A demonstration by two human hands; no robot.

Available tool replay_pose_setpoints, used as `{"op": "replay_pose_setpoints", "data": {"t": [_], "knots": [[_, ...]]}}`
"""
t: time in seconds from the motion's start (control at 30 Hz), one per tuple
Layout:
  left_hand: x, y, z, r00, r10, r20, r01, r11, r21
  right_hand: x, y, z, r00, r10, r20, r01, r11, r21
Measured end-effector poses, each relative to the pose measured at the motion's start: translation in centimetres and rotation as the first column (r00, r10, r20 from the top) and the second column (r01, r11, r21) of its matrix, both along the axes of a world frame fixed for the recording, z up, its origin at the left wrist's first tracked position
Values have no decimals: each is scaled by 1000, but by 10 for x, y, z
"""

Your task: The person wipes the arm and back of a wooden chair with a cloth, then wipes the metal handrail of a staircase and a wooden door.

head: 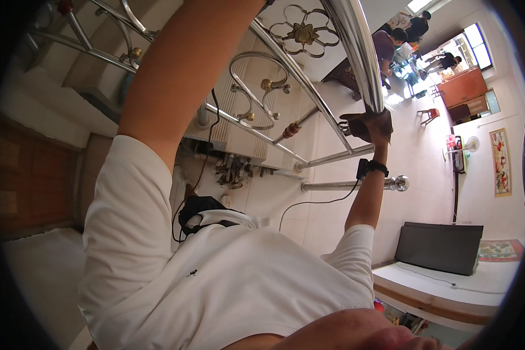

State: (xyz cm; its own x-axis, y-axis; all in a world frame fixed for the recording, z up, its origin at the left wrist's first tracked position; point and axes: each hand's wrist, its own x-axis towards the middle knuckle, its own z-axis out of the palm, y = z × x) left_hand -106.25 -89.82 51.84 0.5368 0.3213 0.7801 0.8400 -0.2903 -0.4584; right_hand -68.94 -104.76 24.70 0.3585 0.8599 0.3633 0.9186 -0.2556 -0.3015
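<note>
A thick stainless-steel handrail (356, 48) runs from the top of the view to its lower end. My right hand (378, 124) is at that end, seemingly clasping it through a dark brown cloth (359, 125). The hand hides part of the cloth, and a glove cannot be ruled out. A black band (374, 166) with a cable circles my right wrist. My left arm (179, 74) reaches past the top edge, so my left hand is out of view. Below the handrail, the balustrade carries a flower ornament (304, 34) and curled metal scrolls (260, 89).
Pale stair steps (249, 100) lie beyond the balustrade, near a heap of shoes (234, 170). A steel post (350, 185) has a ball top. Several people (385, 46) are farther off. A red stool (432, 114), a fan (472, 143) and a dark panel (439, 247) are on the right.
</note>
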Motion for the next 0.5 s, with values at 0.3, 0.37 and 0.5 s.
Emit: {"op": "replay_pose_setpoints", "data": {"t": [0.3,0.37,0.5], "knots": [[-2,22,-10,996,-77,44,67,978,198,-63,13,66,806,551,-215,-511,832,216],[2,21,-16,994,-98,42,86,970,229,-112,40,115,666,727,-170,-674,683,282],[7,12,-4,971,-239,21,225,938,265,-160,86,148,759,639,124,-595,605,529]]}}
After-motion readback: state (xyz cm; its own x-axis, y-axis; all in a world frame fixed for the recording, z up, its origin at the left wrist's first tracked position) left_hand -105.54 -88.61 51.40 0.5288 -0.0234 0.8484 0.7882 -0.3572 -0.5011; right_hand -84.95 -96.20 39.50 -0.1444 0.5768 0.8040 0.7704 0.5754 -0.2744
